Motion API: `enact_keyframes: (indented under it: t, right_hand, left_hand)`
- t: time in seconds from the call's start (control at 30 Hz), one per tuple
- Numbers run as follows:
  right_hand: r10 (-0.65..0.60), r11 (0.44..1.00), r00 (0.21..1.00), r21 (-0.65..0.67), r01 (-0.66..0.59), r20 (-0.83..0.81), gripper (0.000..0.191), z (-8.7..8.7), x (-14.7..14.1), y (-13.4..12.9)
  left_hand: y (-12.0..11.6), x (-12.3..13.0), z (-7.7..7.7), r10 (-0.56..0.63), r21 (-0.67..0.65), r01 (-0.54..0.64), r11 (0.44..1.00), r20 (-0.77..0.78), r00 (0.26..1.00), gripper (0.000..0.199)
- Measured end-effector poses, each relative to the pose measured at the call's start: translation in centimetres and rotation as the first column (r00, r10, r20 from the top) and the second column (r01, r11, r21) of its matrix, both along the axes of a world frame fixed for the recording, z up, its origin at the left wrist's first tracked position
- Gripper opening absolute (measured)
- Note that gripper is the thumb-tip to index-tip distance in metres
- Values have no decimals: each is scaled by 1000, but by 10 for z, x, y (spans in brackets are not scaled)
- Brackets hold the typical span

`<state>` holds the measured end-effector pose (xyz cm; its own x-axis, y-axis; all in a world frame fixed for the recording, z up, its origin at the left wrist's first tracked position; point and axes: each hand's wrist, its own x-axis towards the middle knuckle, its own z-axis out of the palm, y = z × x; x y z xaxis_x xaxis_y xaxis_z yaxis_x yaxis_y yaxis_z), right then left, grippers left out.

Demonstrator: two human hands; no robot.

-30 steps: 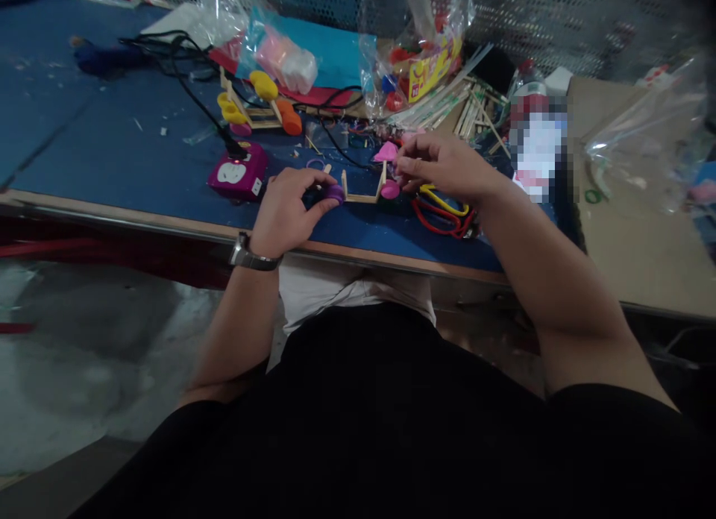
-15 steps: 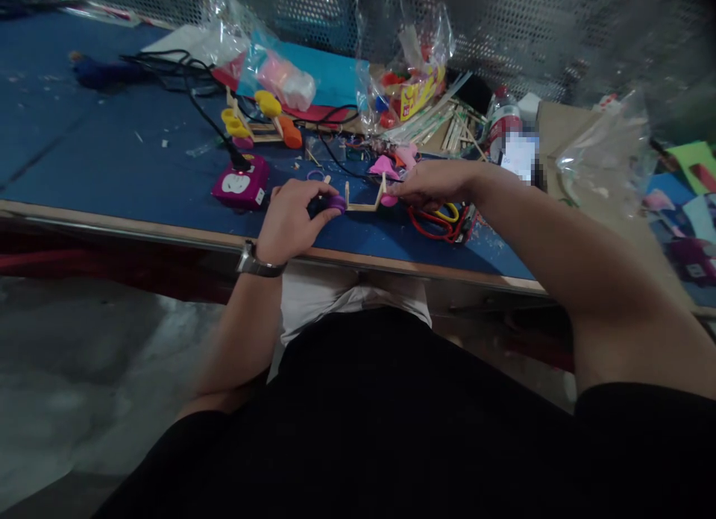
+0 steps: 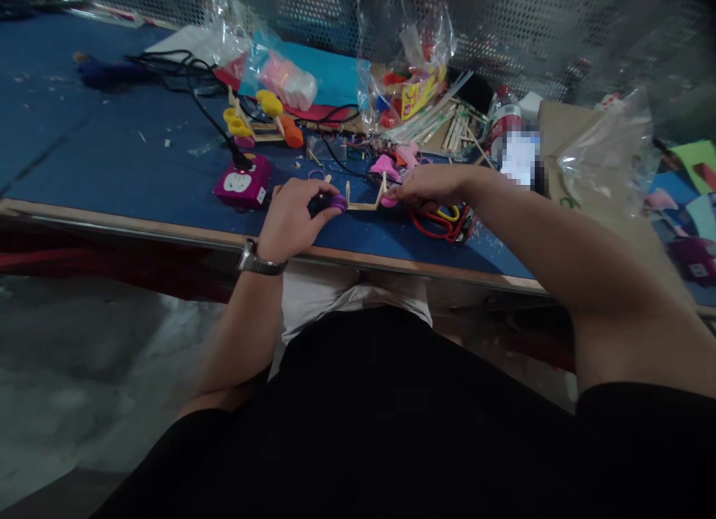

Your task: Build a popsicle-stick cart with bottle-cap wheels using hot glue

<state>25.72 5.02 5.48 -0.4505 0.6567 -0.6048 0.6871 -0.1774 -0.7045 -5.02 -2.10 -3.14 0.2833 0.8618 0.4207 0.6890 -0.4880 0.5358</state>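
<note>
Mid-frame, the left hand [image 3: 291, 219] pinches a purple round disc [image 3: 337, 203] and the right hand [image 3: 433, 185] touches a pink round disc [image 3: 388, 201], its grip unclear, apparently bracing both ends of the pale wooden-stick bracket [image 3: 363, 206].

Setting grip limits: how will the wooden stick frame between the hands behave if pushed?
The stick frame is probably light: only a few thin sticks show. Its uprights look apt to snap loose, being slim. It might roll, given the round purple piece and pink piece at its ends.
</note>
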Motion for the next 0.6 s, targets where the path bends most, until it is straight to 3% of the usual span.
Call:
enact_keyframes:
  t: [0.3, 0.6]
  right_hand:
    - [-50, 999, 998, 7, 50, -32, 82, -3, -1, 0]
    - [-17, 986, 1000, 164, 16, 3, 79, 4, 1, -9]
  left_hand:
    - [0, -1, 3, 1, -11, -1, 1000, -16, 1000, 28]
    - [-2, 1, 5, 18, -22, -18, 1000, -7, 1000, 24]
